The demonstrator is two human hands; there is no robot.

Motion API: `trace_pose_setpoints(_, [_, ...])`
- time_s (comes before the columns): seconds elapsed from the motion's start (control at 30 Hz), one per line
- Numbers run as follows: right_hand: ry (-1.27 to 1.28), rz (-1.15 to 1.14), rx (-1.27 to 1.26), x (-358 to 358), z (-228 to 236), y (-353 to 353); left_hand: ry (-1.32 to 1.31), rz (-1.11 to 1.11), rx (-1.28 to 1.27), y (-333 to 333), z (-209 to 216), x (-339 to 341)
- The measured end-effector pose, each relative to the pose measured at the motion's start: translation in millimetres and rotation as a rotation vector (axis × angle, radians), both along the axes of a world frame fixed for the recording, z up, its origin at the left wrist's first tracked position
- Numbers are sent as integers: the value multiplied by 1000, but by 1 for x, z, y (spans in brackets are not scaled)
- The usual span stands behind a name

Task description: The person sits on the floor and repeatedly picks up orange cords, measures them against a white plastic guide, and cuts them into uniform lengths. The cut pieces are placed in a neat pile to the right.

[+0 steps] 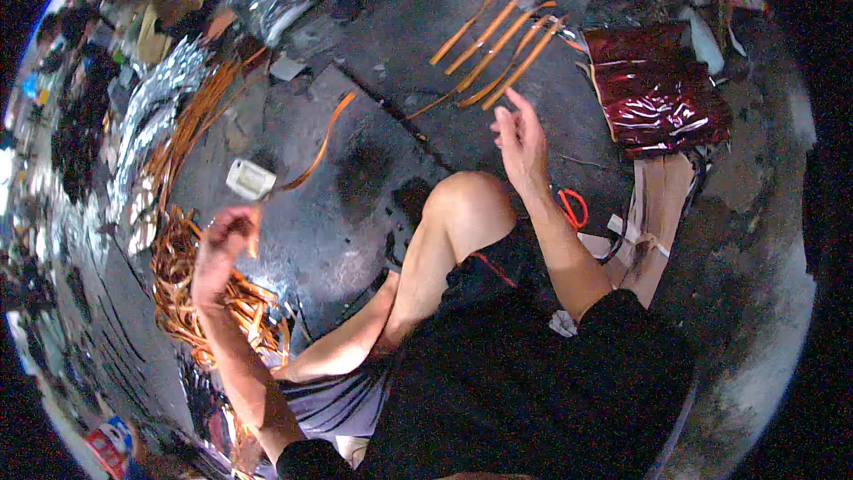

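My left hand (222, 253), blurred by motion, is closed at the left on a thin orange-brown strip (330, 135). The strip curves up and away from the fingers past a small white device (251, 180) with a greyish face. Just below that hand lies a tangled heap of similar glossy strips (178, 280). At the upper right my right hand (522, 142) reaches forward, its fingers apart and holding nothing. Its index fingertip is beside the near end of a row of several orange-brown strips (499, 49) laid roughly parallel on the dark floor; whether it touches cannot be told.
A long bundle of thin brown strands (203, 111) lies beside crumpled silvery film (151, 111) on the left. Right of the row is a shiny dark-red sheet (657, 89) above flattened cardboard (659, 200). An orange-red loop (575, 209) is near my right forearm. Scraps ring the far edge.
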State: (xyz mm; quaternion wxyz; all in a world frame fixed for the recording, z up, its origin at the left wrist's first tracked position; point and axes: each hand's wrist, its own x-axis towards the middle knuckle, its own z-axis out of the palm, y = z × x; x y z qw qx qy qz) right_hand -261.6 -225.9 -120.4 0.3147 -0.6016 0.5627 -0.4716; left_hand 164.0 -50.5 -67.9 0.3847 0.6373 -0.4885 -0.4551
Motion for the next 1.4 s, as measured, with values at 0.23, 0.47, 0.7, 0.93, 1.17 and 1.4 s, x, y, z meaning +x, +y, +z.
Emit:
trace_pose_setpoints(0.23, [474, -353, -66, -120, -108, -26, -122, -6, -383, -187, 148, -113])
trace_pose_setpoints(0.47, [449, -273, -117, -189, -124, -80, -97, -370, -500, -399, 146, -176])
trace_pose_setpoints(0.7, [571, -252, -240, -198, -142, -79, 136, -303, -528, -476, 133, -258])
trace_pose_setpoints(0.93, [525, -257, -222, -199, -142, -80, -309, -366, -529, -523, -90, -240])
trace_pose_setpoints(1.17, [544, -311, -237, -202, -154, -80, -752, 2, -60, -439, -184, -230])
trace_pose_setpoints(1.4, [497, -284, -260, -189, -143, -76, -613, 253, 22, -214, -155, -146])
